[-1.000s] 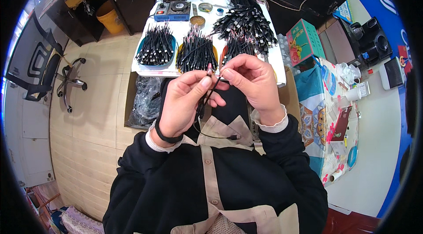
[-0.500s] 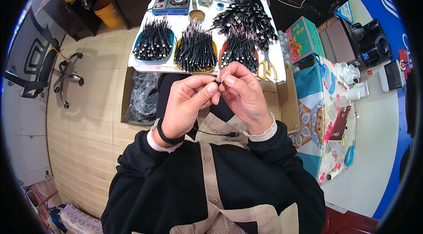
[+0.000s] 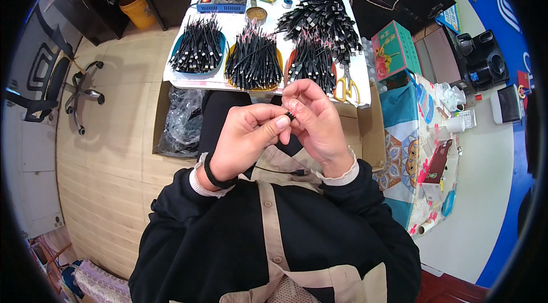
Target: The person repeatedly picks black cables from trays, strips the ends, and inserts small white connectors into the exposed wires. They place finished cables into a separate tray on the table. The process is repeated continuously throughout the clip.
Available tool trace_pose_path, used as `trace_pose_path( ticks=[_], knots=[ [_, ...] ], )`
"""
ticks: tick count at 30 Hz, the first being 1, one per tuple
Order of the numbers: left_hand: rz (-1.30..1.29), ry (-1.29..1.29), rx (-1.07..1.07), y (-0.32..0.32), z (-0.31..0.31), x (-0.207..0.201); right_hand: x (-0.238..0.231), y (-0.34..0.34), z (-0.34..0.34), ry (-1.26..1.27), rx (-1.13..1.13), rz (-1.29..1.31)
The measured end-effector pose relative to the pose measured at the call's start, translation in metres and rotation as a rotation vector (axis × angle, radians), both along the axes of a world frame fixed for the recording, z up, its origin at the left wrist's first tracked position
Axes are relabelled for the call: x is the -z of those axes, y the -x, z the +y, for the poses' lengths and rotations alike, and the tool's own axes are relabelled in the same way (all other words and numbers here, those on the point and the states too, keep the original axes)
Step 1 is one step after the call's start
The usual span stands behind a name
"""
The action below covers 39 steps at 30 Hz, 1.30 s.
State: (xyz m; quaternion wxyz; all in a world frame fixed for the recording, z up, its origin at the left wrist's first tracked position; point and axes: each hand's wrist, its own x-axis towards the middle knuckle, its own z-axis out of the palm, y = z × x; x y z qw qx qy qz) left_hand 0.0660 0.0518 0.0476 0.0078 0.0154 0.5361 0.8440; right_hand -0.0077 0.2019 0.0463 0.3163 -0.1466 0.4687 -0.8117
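both hands are raised close in front of the chest, over the near edge of the white table (image 3: pixel 182 77), and work on one end of a thin black cable (image 3: pixel 290 115). the left hand (image 3: pixel 242 140) pinches it between thumb and forefinger, fingers closed on it; the right hand (image 3: pixel 317 123) has its fingertips together on the same small tip, so the step looks like fine fitting or twisting at the cable's end, and the rest of the cable drops toward the lap, mostly hidden. whatever follows seems to need a steady pinch and small finger turns, not reach. on the table, a blue tray (image 3: pixel 197 51) holds one bundle of black cables, an orange tray (image 3: pixel 251 66) a second, a third tray (image 3: pixel 311 63) another; a loose heap (image 3: pixel 319 9) lies behind, scissors (image 3: pixel 345 89) to the right. a cardboard box (image 3: pixel 162 126) below holds a plastic bag (image 3: pixel 182 123).
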Motion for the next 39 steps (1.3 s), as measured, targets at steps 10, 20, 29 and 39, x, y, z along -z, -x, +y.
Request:
trace_pose_path(
  ticks=[10, 20, 29, 39],
  knots=[
    [-0.031, 0.194, 0.016, 0.009, -0.013, 0.01, -0.017, 0.03, 0.013, -0.476, -0.03, 0.759],
    [-0.033, 0.202, 0.133, 0.004, -0.023, 0.003, -0.015, 0.017, 0.015, -0.464, 0.113, 0.821],
    [-0.14, 0.069, 0.385, -0.01, -0.047, -0.007, -0.037, 0.01, 0.027, -0.462, -0.027, 1.422],
    [0.141, 0.471, 0.281, -0.008, -0.045, -0.01, -0.033, 0.01, 0.021, -0.419, 0.015, 1.631]
  ],
)
